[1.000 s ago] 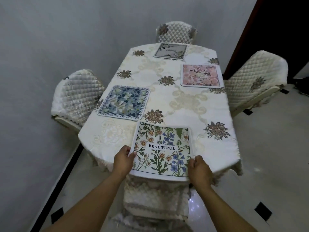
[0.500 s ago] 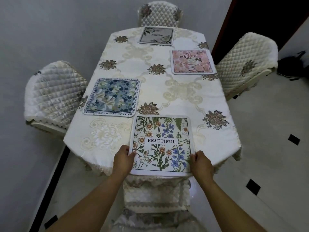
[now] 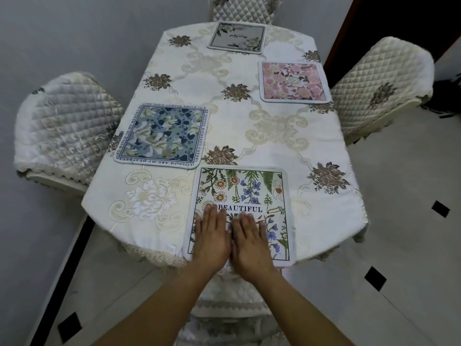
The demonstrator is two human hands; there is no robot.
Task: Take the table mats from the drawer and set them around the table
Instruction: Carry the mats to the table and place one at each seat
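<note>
**A:** What do you see on your feed?

**B:** I'm looking down from the head camera at a table (image 3: 249, 136) covered with a cream embroidered cloth. Four mats lie on it. The nearest one, the flower mat (image 3: 252, 193), has daisies, blue blossoms and the word "BEAUTIFUL" printed across its middle. It lies flat at the near edge of the table, its near corners just over the lace trim.

**A:** Where are the hands?

**B:** Both rest on top of that mat, palms down. The left hand (image 3: 212, 236) covers the lower left part of the print and hides the first letter of the word. The right hand (image 3: 250, 242) lies just beside it, toward the mat's center. The two hands nearly touch each other.

**A:** Are they gripping it?

**B:** No. The fingers on both are stretched out flat and close together, pressed on the mat's surface, nothing pinched or clasped. The mat's right side and far half lie uncovered.

**A:** And the other mats?

**B:** A blue mat (image 3: 162, 136) with lettering around its border sits on the left side, just beyond the flower mat's far left corner. A pink mat (image 3: 293, 82) sits on the right side, farther away. A grey mat (image 3: 237, 37) lies at the far end. Quilted chairs stand at the left (image 3: 64, 126), the right (image 3: 381, 86) and the far end (image 3: 243, 8).
</note>
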